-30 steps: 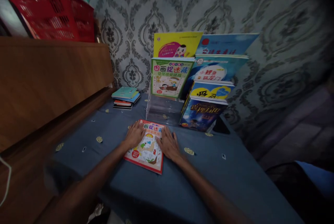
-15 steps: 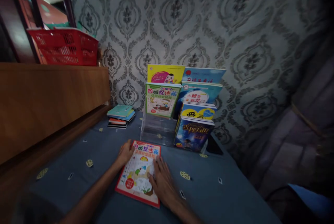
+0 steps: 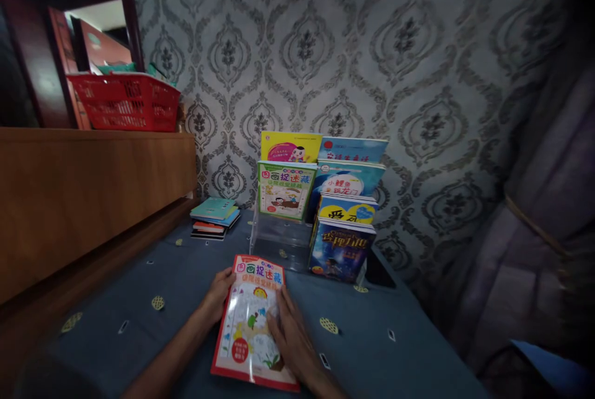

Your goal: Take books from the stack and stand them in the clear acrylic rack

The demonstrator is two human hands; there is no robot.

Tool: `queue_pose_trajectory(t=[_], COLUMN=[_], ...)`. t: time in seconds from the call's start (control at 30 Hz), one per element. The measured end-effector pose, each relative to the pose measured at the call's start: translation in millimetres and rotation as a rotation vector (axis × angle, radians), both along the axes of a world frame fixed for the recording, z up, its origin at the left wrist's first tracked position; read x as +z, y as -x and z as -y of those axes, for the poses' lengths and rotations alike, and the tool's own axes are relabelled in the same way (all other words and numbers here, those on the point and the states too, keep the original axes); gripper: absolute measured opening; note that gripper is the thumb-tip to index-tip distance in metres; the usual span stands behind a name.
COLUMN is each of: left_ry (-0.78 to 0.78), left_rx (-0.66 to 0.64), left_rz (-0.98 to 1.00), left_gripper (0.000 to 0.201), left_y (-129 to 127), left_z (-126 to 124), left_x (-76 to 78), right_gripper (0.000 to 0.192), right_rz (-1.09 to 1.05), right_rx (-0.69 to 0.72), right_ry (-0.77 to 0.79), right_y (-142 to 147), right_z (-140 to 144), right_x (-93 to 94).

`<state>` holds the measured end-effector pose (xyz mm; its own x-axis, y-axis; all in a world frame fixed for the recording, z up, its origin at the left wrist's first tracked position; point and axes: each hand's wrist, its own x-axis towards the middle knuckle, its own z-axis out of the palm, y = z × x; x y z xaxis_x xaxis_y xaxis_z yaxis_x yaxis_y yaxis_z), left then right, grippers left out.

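A red-edged children's picture book (image 3: pixel 253 318) is between my hands, its far end tilted up off the blue cloth. My left hand (image 3: pixel 216 293) grips its left edge with the thumb on the cover. My right hand (image 3: pixel 288 334) lies flat on the cover's right side, fingers spread. Just beyond stands a clear acrylic stepped rack (image 3: pixel 279 239); its lower left steps hold nothing, while several picture books (image 3: pixel 341 213) stand on the right and upper steps.
A small stack of thin books (image 3: pixel 214 217) lies at the back left of the blue cloth (image 3: pixel 139 287). A wooden board (image 3: pixel 88 201) runs along the left, with a red basket (image 3: pixel 125 101) on top. Patterned wallpaper is behind; a dark curtain hangs right.
The book has been drawn toward me and its far end has come up off the cloth. My right hand slid further onto the cover. The camera tilted up.
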<state>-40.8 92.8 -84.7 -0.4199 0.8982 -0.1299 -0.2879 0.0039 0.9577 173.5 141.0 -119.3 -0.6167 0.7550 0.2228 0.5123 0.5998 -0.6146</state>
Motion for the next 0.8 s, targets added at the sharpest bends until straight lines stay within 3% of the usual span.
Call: queue_pose_trajectory(t=[0.2,0.3,0.4,0.53,0.63,0.7,0.8], left_ry=[-0.143,-0.196,-0.261,-0.361,-0.411,-0.416,-0.380], left_rx=[0.026,0.068,0.123,0.132,0.122,0.145,0.237], left_rz=[0.240,0.283,0.290,0.180,0.005,-0.112,-0.197], left_gripper=[0.038,0.042,0.051,0.065,0.065,0.063,0.060], left_y=[-14,-21,-28,-35,-35,-33,-28], left_z=[5,6,6,7,9,11,13], left_x=[23.0,33.8,49.9,79.4,94.1,94.2,82.2], right_gripper=[0.067,0.063,0.063,0.060,0.060,0.060,0.054], right_rz=[-0.444,-0.582,-0.624,-0.703,-0.745,-0.737,-0.687], right_rx=[-0.140,-0.113,-0.038,-0.032,-0.098,-0.168,-0.192], right_ry=[0.093,0.175,0.225,0.186,0.104,0.019,-0.100], right_y=[6,5,1,-4,-8,-11,-11], right_z=[-17,-25,-33,-37,-28,-18,-2], right_x=[-13.3,-0.3,25.4,61.0,72.6,72.3,68.8])
